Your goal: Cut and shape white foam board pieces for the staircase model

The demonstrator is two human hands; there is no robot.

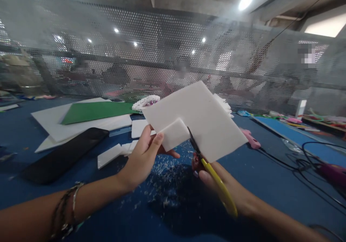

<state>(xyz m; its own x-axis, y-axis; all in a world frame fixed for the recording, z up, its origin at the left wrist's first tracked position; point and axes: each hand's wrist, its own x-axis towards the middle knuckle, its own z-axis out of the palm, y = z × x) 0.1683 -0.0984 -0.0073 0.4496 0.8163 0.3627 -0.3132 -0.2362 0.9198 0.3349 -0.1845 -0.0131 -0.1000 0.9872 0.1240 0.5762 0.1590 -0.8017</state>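
Observation:
My left hand [146, 152] pinches a white foam sheet [200, 108] at its lower left edge, thumb in front and fingers behind. A smaller white foam piece [175, 134] lies against the front of the sheet under that thumb. In my right hand [213, 177] are yellow-handled scissors [220, 184], their dark blades at the sheet's lower edge, just right of the small piece. Whether the blades are fully closed is hard to make out. Both hands hold the sheet and scissors above a dark blue table [119, 213] strewn with white scraps.
A green sheet [100, 111] rests on large white sheets [51, 117] at the left, behind a black elongated object [67, 155]. White offcuts [109, 155] lie nearby. To the right are a pink glue gun [251, 139], dark cables [286, 164] and a blue board [300, 134]. Perforated metal mesh [162, 54] stands behind.

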